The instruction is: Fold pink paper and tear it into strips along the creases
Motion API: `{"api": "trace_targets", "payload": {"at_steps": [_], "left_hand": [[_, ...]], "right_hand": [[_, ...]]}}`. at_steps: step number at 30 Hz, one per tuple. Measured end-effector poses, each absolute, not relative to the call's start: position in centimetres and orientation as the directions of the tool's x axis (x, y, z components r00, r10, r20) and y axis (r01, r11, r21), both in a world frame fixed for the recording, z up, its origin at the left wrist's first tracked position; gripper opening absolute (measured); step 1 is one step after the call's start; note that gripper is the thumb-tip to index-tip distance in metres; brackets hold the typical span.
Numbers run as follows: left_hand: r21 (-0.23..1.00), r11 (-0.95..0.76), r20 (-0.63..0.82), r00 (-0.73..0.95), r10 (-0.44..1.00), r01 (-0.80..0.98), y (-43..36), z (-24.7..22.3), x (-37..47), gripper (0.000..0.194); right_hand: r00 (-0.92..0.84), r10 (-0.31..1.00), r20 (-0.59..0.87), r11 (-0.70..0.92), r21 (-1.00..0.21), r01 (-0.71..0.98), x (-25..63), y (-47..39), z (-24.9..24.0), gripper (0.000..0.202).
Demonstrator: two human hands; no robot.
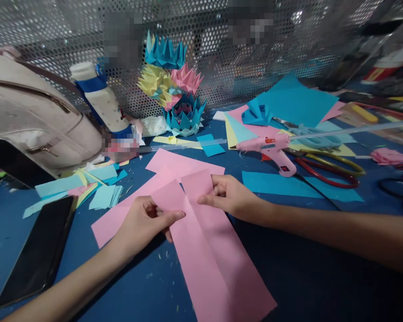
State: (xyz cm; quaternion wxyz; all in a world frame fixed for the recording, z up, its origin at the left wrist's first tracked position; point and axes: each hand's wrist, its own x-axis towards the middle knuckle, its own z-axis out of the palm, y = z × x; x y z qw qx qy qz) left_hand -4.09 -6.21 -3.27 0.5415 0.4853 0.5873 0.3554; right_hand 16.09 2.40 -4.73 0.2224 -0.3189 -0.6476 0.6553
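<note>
A long pink paper sheet with a lengthwise crease is held between both hands, its near end reaching the bottom of the view. At its far end a short split runs along the crease. My left hand pinches the left flap, thumb on top. The right flap is pinched between the thumb and fingers of my right hand. Beneath and behind lie other pink paper pieces on the blue table.
A black phone and pale blue paper slips lie left. A pink glue gun, red-and-yellow-handled scissors and blue paper are right. Behind stand a bottle and folded paper flowers before a perforated metal panel.
</note>
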Motion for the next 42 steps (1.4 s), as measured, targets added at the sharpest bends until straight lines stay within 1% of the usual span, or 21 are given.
{"api": "trace_targets", "payload": {"at_steps": [5, 8, 11, 15, 18, 24, 27, 30, 32, 34, 36, 42], "left_hand": [[0.941, 0.275, -0.287, 0.036, 0.957, 0.197, -6.26, -3.5, -4.14, 0.03], [0.952, 0.286, -0.285, -0.03, 0.958, 0.111, -6.24, -3.79, -4.16, 0.023], [0.96, 0.277, -0.273, -0.072, 0.959, 0.04, -6.19, -4.08, -4.24, 0.026], [0.967, 0.254, -0.253, -0.031, 0.967, 0.035, -6.12, -4.18, -4.31, 0.023], [0.964, 0.265, -0.264, -0.036, 0.964, 0.019, -6.14, -4.06, -4.23, 0.022], [0.961, 0.273, -0.269, -0.081, 0.96, 0.046, -6.31, -3.82, -4.03, 0.027], [0.97, 0.244, -0.241, -0.096, 0.966, 0.015, -6.37, -4.05, -4.15, 0.024], [0.971, 0.239, -0.24, -0.078, 0.968, -0.021, -6.34, -4.27, -4.36, 0.028], [0.968, 0.252, -0.252, -0.04, 0.967, -0.018, -6.3, -4.28, -4.46, 0.031], [0.965, 0.262, -0.262, -0.018, 0.965, 0.006, -6.27, -4.22, -4.52, 0.027], [0.965, 0.26, -0.259, -0.036, 0.965, 0.031, -6.26, -4.19, -4.53, 0.022], [0.954, 0.289, -0.277, -0.132, 0.952, 0.079, -6.32, -4.26, -4.38, 0.03]], "right_hand": [[-0.694, 0.709, -0.125, -0.068, -0.992, 0.109, 16.14, 2.49, -4.75, 0.039], [-0.735, 0.673, -0.083, -0.065, -0.996, 0.053, 16.19, 2.52, -4.67, 0.033], [-0.779, 0.626, -0.05, -0.05, -0.998, 0.023, 16.17, 2.51, -4.68, 0.032], [-0.733, 0.678, -0.055, 0.013, -0.996, 0.087, 16.12, 2.46, -4.75, 0.036], [-0.705, 0.705, -0.073, 0.042, -0.988, 0.145, 16.05, 2.41, -4.66, 0.042], [-0.718, 0.692, -0.074, 0.039, -0.989, 0.139, 16.08, 2.48, -4.67, 0.041], [-0.74, 0.668, -0.081, 0.014, -0.993, 0.121, 16.11, 2.43, -4.69, 0.042], [-0.774, 0.627, -0.09, -0.018, -0.995, 0.1, 16.04, 2.35, -4.65, 0.045], [-0.768, 0.633, -0.092, -0.014, -0.994, 0.108, 16.0, 2.37, -4.67, 0.044], [-0.747, 0.659, -0.083, 0.007, -0.993, 0.117, 16.0, 2.42, -4.74, 0.042], [-0.732, 0.677, -0.072, 0.032, -0.991, 0.127, 16.02, 2.45, -4.78, 0.042], [-0.732, 0.677, -0.07, 0.028, -0.992, 0.121, 16.02, 2.42, -4.62, 0.042]]}}
